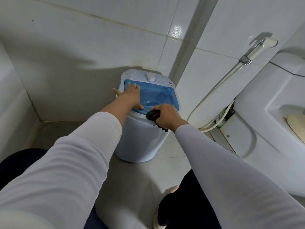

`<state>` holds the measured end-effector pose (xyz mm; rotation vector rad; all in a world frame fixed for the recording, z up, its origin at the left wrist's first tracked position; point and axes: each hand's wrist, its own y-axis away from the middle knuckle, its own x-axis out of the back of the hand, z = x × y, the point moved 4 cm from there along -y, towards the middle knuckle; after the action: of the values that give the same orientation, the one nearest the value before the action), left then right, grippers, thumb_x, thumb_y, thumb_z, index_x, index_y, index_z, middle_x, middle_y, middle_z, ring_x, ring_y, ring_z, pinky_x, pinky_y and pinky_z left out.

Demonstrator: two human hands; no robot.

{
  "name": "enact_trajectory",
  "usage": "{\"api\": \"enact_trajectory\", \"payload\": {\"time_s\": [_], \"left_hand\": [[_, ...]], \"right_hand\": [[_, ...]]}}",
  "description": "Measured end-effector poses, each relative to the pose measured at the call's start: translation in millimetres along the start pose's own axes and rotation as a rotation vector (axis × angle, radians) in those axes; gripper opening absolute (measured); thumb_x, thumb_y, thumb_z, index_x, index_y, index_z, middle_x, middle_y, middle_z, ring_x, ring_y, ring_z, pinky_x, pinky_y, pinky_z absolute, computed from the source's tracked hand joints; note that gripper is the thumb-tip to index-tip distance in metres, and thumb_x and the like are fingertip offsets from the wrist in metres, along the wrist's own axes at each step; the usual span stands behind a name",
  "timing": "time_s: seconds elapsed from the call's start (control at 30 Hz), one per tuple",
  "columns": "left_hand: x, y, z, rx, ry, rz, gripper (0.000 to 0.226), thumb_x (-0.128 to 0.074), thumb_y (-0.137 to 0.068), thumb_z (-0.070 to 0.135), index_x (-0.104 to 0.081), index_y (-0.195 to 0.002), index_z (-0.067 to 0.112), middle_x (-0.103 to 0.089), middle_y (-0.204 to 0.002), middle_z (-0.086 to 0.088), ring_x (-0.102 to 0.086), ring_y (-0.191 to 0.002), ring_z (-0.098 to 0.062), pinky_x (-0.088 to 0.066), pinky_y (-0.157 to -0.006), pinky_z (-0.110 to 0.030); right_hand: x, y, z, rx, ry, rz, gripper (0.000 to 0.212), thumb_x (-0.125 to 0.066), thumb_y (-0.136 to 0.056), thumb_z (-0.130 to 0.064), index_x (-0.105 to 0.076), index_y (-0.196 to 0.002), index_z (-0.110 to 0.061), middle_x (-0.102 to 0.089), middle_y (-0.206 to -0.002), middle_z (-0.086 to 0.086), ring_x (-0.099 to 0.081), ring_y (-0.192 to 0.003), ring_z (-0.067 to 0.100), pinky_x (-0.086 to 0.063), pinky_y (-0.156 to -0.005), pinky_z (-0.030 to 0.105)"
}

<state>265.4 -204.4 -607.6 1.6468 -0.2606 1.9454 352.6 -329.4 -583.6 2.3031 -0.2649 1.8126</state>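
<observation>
Two hands at small washing machine. Left hand lies flat on translucent blue lid, fingers straight, spread wide. Right hand curls tight round black-and-red object, held at lid's near edge. Machine body smooth white plastic, rounded. Round white dial sits behind lid.

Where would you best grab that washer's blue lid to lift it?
The blue lid, by its near edge, coming from the person's side: the dial panel runs along its far edge, so it likely hinges there. The left hand rests flat on it.
</observation>
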Motion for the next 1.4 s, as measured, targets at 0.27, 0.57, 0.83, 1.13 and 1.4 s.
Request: {"api": "enact_trajectory", "payload": {"time_s": [0.27, 0.57, 0.83, 1.13, 1.4], "left_hand": [[1.8, 5.3, -1.9, 0.011, 0.035, 0.059, 0.101, -0.063, -0.085, 0.048, 0.002, -0.153, 0.013, 0.007, -0.162, -0.003, 0.012, -0.149, -0.022, -0.005, -0.109, -0.072], [-18.9, 38.3, -23.7, 0.058, 0.405, 0.323, 0.101, -0.053, -0.084, 0.062, 0.005, -0.153, 0.019, 0.011, -0.162, 0.003, 0.015, -0.149, -0.019, -0.001, -0.109, -0.070], [-70.2, 62.6, -42.4, 0.185, 0.506, 0.242, 0.131, -0.072, -0.064, 0.065, 0.012, -0.152, 0.018, 0.016, -0.161, 0.002, 0.019, -0.148, -0.020, -0.001, -0.110, -0.072], [-80.2, 54.4, -48.1, 0.211, 0.545, 0.252, 0.124, -0.066, -0.068, 0.068, 0.009, -0.153, 0.018, 0.014, -0.161, 0.004, 0.017, -0.148, -0.017, -0.001, -0.110, -0.071], [-83.8, 43.8, -48.8, 0.189, 0.573, 0.270, 0.124, -0.065, -0.066, 0.071, 0.008, -0.153, 0.021, 0.013, -0.161, 0.008, 0.017, -0.148, -0.016, 0.000, -0.111, -0.071]], "right_hand": [[-2.8, 7.0, -6.9, 0.199, 0.148, -0.123, 0.043, -0.058, -0.084, -0.003, -0.061, -0.122, -0.023, -0.062, -0.116, 0.010, -0.055, -0.109, 0.026, -0.044, -0.090, 0.030], [53.9, -7.5, 35.1, 0.069, 0.049, -0.243, 0.044, -0.065, -0.081, -0.012, -0.041, -0.118, -0.015, -0.060, -0.110, 0.014, -0.055, -0.089, 0.027, -0.044, -0.075, 0.032], [82.9, -34.4, 17.3, 0.207, 0.077, -0.293, 0.031, -0.066, -0.078, -0.006, -0.061, -0.100, -0.028, -0.061, -0.096, 0.001, -0.058, -0.077, 0.020, -0.043, -0.050, 0.020], [62.7, -58.5, -6.2, 0.400, 0.106, -0.393, 0.040, -0.062, -0.086, -0.014, -0.052, -0.120, -0.033, -0.054, -0.118, -0.001, -0.054, -0.106, 0.025, -0.050, -0.092, 0.037], [27.5, -61.1, -12.9, 0.595, -0.018, -0.450, 0.048, -0.047, -0.094, -0.006, -0.042, -0.118, -0.046, -0.047, -0.120, -0.008, -0.048, -0.106, 0.020, -0.041, -0.083, 0.026]]}}
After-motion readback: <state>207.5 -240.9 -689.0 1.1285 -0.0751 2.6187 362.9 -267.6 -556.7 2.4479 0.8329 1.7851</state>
